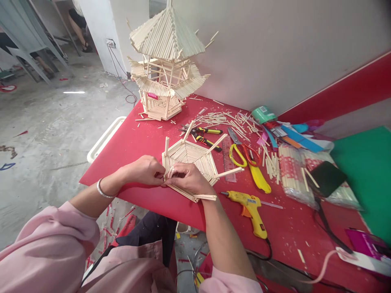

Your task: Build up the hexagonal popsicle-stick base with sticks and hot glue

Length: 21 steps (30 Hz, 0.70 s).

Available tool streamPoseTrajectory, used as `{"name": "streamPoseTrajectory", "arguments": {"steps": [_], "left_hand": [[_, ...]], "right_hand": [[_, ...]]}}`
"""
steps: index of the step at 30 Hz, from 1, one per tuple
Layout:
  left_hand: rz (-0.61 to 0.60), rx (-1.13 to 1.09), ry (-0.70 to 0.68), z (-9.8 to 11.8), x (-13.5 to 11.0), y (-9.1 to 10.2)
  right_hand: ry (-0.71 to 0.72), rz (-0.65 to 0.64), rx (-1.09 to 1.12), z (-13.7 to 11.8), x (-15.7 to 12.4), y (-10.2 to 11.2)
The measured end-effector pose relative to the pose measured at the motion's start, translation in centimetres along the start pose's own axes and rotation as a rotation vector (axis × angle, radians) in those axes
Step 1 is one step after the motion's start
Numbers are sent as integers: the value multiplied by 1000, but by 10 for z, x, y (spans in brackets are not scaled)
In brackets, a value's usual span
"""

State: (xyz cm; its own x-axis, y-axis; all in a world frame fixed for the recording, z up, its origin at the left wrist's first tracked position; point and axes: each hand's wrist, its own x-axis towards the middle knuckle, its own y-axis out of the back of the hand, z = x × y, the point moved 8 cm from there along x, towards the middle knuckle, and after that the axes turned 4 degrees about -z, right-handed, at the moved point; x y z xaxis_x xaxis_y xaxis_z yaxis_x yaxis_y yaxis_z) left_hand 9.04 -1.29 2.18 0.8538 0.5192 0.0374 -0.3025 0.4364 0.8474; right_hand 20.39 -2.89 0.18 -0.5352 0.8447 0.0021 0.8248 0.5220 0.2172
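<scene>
A flat hexagonal panel of pale wooden sticks (191,156) lies on the red table (137,138). My left hand (146,171) pinches its near left corner, fingers closed on a stick there. My right hand (189,178) rests on the panel's near edge, fingers curled and pressed against the same corner. The two hands' fingertips meet. Behind the panel stands a tall pagoda model of the same sticks (166,65), upright at the table's far left corner.
A yellow glue gun (249,205) lies right of my right arm. Yellow-handled scissors (241,152), pliers (204,136), a ruler (227,156), a yellow cutter (259,177), loose sticks (220,118) and bagged sticks (293,171) crowd the right. A green board (366,171) is far right.
</scene>
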Motion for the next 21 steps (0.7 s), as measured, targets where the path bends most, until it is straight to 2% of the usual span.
{"name": "streamPoseTrajectory", "arguments": {"steps": [21], "left_hand": [[22,3,-19,1,0,1]], "right_hand": [[9,0,-15,-2,0,0]]}}
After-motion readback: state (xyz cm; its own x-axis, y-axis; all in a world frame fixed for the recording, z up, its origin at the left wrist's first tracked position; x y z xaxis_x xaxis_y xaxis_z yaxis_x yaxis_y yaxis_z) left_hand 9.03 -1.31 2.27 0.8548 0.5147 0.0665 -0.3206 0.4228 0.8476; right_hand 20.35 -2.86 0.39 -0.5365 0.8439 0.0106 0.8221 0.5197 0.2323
